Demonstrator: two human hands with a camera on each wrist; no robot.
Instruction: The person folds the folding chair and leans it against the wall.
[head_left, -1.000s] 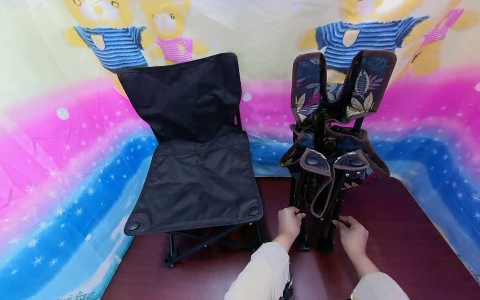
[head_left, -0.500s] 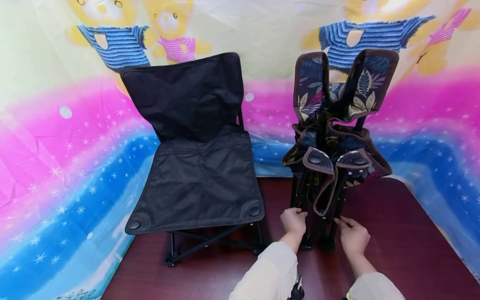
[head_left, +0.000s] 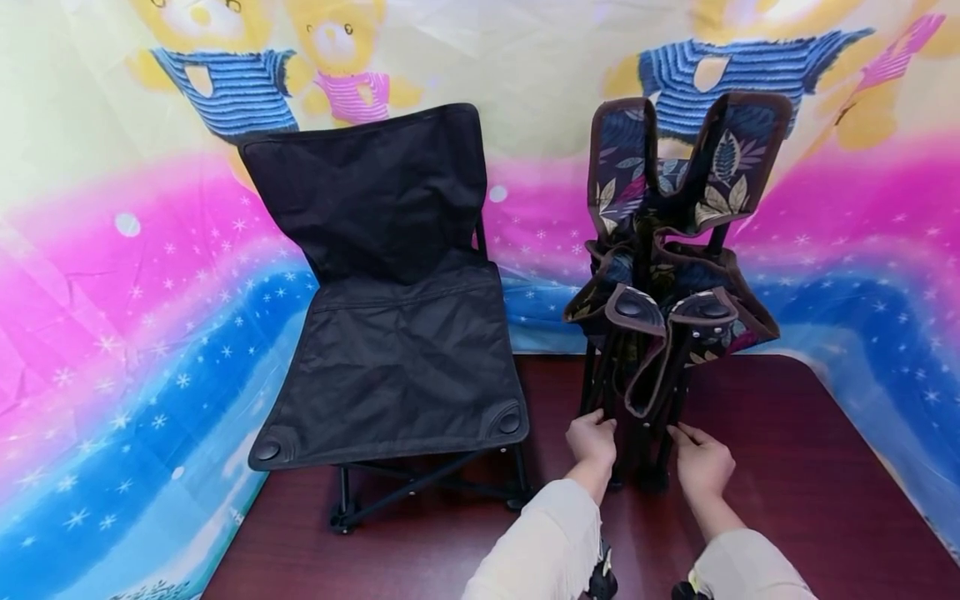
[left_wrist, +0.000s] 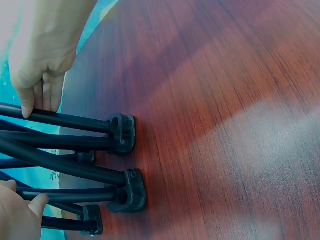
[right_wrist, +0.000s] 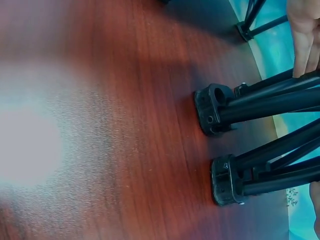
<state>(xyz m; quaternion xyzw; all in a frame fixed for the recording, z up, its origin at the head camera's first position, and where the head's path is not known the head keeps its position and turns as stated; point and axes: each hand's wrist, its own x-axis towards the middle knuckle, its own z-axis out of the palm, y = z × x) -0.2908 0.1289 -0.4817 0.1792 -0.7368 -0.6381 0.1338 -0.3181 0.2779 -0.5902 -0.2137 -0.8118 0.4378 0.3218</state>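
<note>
A leaf-patterned folding chair (head_left: 727, 158) with brown edging stands upright, its legs folded close together and its fabric bunched. Low on its left side, my left hand (head_left: 592, 442) grips a black leg tube. My right hand (head_left: 702, 467) pinches a tube on the right side between thumb and fingers. In the left wrist view the right hand's thumb lies on the upper tube (left_wrist: 75, 120), while the left hand (left_wrist: 20, 212) holds the lower one. Black plastic feet (right_wrist: 212, 109) of the chair are at the tabletop in the right wrist view; whether all touch it, I cannot tell.
A black folding chair (head_left: 405, 358) stands unfolded to the left on the dark red-brown wooden table (head_left: 810, 467). Behind and at both sides hangs a printed cloth (head_left: 540, 200) with bears and snowflakes.
The patterned chair has shifted slightly away from me, toward the back, with both hands moving along on its legs. The black chair has stayed in place.
</note>
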